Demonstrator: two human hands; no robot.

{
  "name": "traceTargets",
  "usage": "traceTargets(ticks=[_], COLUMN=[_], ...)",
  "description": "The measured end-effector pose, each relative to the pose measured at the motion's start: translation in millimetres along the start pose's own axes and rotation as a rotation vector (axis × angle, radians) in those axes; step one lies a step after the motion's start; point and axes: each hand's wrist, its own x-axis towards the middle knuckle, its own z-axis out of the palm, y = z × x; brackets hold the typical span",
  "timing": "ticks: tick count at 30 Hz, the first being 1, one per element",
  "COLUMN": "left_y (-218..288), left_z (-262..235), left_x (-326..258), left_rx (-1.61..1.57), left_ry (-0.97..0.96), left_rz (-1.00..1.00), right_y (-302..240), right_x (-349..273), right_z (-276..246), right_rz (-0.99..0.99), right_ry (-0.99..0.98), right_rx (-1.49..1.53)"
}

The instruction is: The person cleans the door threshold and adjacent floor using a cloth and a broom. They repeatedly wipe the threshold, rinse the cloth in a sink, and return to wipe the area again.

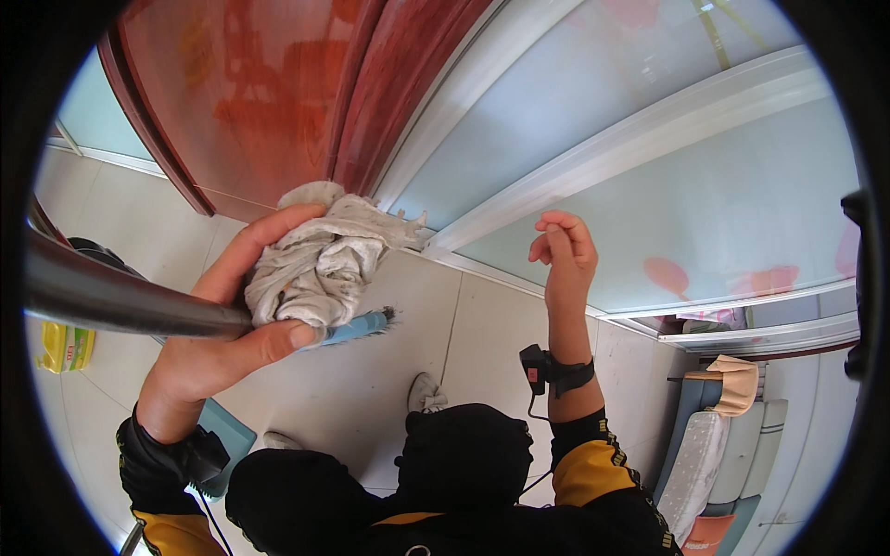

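Cloth is sitting bunched inside the left hand (218,347): the grey-white rag (320,259) is being wrapped by fingers curling over its top and a thumb pressing under it. Beneath the thumb, the same hand is also clamping a dark metal pole (111,298), whose long axis is running from the fingers out to the left edge of view, while its light-blue brush end (360,324) is poking out to the right of the thumb tip. Just beyond the fingertips the rag is lying against the red wooden door (250,93) and the white frame (464,88) of the glass panel. The right hand (563,255) is hanging well apart to the right of the rag, holding nothing, fingers loosely curled before the frosted glass (705,204). The left hand is the nearer one by far.
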Motion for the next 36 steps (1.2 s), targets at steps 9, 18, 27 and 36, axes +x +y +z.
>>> traceTargets(ticks=[9,18,27,36], left_y=[2.7,2.9,3.0,2.3], left_z=[1.2,1.1,-0.2,-0.7], left_x=[0.0,-0.5,-1.0,-2.0], left_rx=[-0.023,-0.016,-0.027,-0.036], left_ry=[0.006,0.012,0.002,0.012], left_rz=[-0.016,-0.022,-0.025,-0.018], right_y=[3.1,12.0,11.7,21.9], right_x=[28.0,34.3,32.3,20.1], right_z=[-20.9,-10.9,-4.8,5.5], right_rz=[0.050,0.094,0.099,0.110], right_ry=[0.088,0.094,0.100,0.054], right_rx=[0.018,0.071,0.092,-0.038])
